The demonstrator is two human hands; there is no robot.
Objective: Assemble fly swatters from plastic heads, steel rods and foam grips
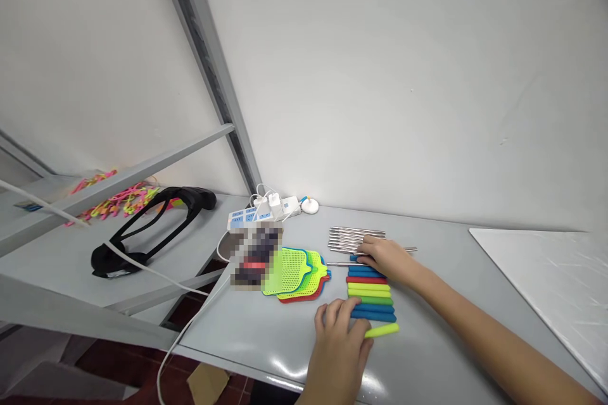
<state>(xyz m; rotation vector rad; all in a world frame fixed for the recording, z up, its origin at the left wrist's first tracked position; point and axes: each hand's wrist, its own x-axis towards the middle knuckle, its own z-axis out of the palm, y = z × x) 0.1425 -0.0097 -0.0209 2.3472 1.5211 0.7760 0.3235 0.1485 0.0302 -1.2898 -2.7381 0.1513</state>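
My left hand (338,338) is curled low over the grey table, a yellow foam sleeve (384,330) coming out between thumb and index finger; its left end is hidden. Just beyond lies a row of foam sleeves in blue (375,313), green (375,300), yellow and red (368,280). My right hand (387,258) reaches over the top of that row, fingers closed around a thin metal rod (411,249) whose end sticks out to the right. Several more rods (354,237) lie behind it. One rod (338,264) extends left from below my fingers.
Mesh fly-swatter heads (289,272) are stacked to the left, beside a blurred patch. A power strip (249,218) with white plugs stands near the wall. A white sheet (536,285) lies at right. Left are a black frame (156,228) and a dangling white cable (183,329).
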